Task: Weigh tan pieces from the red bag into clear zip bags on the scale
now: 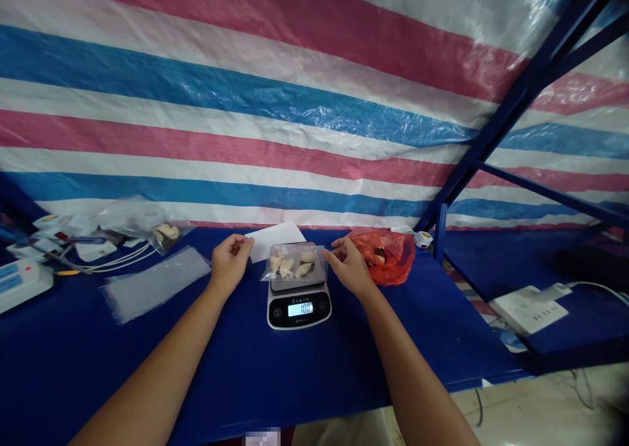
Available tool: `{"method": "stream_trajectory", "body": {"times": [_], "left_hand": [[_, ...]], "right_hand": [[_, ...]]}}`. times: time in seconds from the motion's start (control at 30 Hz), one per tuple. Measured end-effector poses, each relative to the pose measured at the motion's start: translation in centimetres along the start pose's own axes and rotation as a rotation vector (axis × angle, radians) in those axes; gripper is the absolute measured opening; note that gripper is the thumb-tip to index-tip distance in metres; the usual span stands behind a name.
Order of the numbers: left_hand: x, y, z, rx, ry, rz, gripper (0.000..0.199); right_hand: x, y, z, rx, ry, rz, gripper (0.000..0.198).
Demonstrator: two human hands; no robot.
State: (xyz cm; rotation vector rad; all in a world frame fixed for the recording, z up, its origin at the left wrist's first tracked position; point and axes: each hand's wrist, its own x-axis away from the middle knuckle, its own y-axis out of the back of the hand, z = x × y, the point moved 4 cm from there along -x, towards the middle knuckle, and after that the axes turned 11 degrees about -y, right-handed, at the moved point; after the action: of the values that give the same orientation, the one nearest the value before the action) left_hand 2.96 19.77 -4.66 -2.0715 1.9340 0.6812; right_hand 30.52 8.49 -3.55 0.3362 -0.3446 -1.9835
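A kitchen scale [299, 312] sits on the blue table with its display lit, reading what looks like 10.0. Across its plate lies a clear plastic bag [296, 262] holding several pale, dark-edged dried slices. My left hand [230, 260] is just left of the bag, fingers curled in and thumb against the index finger, with nothing visible in them. On the other side my right hand [350, 264] has its thumb and fingers apart, the thumb close to the bag's right edge; whether it touches cannot be made out. A white sheet of paper [275, 238] lies behind the scale.
An opened red plastic bag [393, 256] with dark pieces inside is beside my right hand. Flat clear bags [160, 282] lie at left, near another filled bag [167, 233], cables and a power strip [24, 282]. A second power strip [531, 308] is at right, past a blue post [441, 233].
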Motion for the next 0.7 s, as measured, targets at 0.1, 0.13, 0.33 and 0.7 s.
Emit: {"method": "stream_trajectory", "body": {"times": [0.1, 0.13, 0.33, 0.7], "left_hand": [[0.1, -0.4, -1.9, -0.063, -0.131, 0.084, 0.025], [0.2, -0.9, -3.1, -0.103, -0.217, 0.163, 0.024], [2.3, -4.9, -13.0, -0.428, -0.762, 0.726, 0.061], [-2.6, -1.1, -16.6, -0.645, -0.639, 1.048, 0.028]], "right_hand": [[-0.1, -0.6, 0.2, -0.060, 0.043, 0.074, 0.032], [0.0, -0.8, 0.6, -0.067, 0.090, 0.077, 0.028], [2.8, -0.6, 4.7, -0.106, 0.449, -0.022, 0.025], [3.2, -0.2, 5.2, -0.361, 0.406, -0.083, 0.033]]}}
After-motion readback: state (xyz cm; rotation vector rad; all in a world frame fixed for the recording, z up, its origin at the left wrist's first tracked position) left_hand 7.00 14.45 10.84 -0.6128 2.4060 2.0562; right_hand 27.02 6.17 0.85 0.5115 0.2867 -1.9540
